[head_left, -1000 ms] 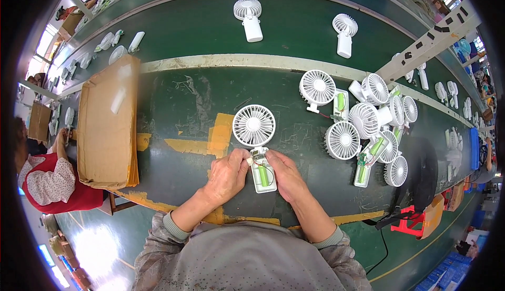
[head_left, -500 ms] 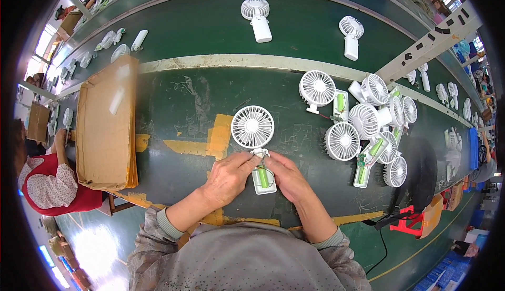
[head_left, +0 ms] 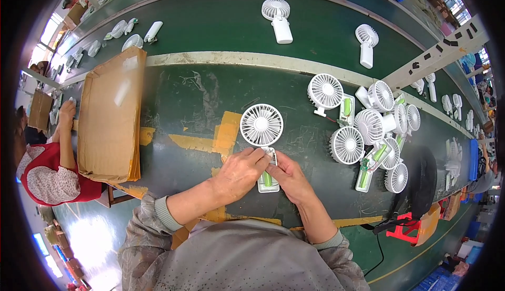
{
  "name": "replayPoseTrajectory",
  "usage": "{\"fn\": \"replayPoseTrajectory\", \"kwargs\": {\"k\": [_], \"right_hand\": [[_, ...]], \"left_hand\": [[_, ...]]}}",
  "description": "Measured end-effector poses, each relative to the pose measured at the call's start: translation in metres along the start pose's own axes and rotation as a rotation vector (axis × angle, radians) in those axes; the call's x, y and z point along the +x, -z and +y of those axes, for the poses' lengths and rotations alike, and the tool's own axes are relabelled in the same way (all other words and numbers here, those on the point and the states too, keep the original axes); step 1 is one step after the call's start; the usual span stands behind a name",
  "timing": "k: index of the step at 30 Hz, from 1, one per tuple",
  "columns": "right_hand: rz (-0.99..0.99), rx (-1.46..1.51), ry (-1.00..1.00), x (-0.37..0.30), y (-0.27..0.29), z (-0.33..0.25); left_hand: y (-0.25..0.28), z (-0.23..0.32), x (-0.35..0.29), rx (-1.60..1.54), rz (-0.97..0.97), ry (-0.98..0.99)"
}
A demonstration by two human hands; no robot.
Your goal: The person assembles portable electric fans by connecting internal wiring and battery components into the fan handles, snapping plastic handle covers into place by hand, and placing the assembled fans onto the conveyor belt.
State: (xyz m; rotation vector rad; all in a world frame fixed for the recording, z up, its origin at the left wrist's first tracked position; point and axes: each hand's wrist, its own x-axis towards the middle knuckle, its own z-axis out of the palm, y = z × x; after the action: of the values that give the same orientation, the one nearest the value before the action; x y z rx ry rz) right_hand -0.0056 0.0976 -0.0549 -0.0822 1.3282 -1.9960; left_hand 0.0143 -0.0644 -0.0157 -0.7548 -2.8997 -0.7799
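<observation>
A white handheld fan (head_left: 261, 125) lies on the dark green bench before me, its round grille pointing away. Its handle is opened up, with a green battery (head_left: 268, 179) inside the white shell. My left hand (head_left: 239, 172) lies over the neck from the left, fingertips pinched at the joint between grille and handle. From the right, my right hand (head_left: 293, 179) grips the handle's edge, thumb and fingers bent around it. Both hands hold the fan; any small part or wire between the fingertips is hidden.
Several opened white fans (head_left: 365, 126) are heaped to the right, near a dark bag (head_left: 423, 180). A cardboard box (head_left: 111, 123) stands at the left. Beyond a pale rail, fans lie on a green conveyor (head_left: 210, 25). A person in red (head_left: 50, 178) works at far left.
My left hand has moved up and over the fan's neck, covering more of the handle. The right fingers have curled in closer. The co-worker's hand at the left has risen.
</observation>
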Motion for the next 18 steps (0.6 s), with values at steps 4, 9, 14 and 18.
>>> {"fn": "replayPoseTrajectory", "kwargs": {"k": [4,9,14,18], "right_hand": [[-0.033,0.143,-0.103,-0.001,0.005,-0.006],[0.086,0.053,-0.178,0.011,0.004,-0.010],[0.072,0.134,-0.181,0.017,0.006,-0.010],[0.091,0.094,-0.091,0.020,0.020,0.003]], "left_hand": [[-0.001,-0.006,-0.001,-0.114,0.057,0.036],[0.005,0.000,-0.002,-0.254,0.054,0.295],[0.005,0.006,-0.007,-0.140,0.170,0.034],[0.006,0.024,0.007,-0.150,0.188,-0.069]]}}
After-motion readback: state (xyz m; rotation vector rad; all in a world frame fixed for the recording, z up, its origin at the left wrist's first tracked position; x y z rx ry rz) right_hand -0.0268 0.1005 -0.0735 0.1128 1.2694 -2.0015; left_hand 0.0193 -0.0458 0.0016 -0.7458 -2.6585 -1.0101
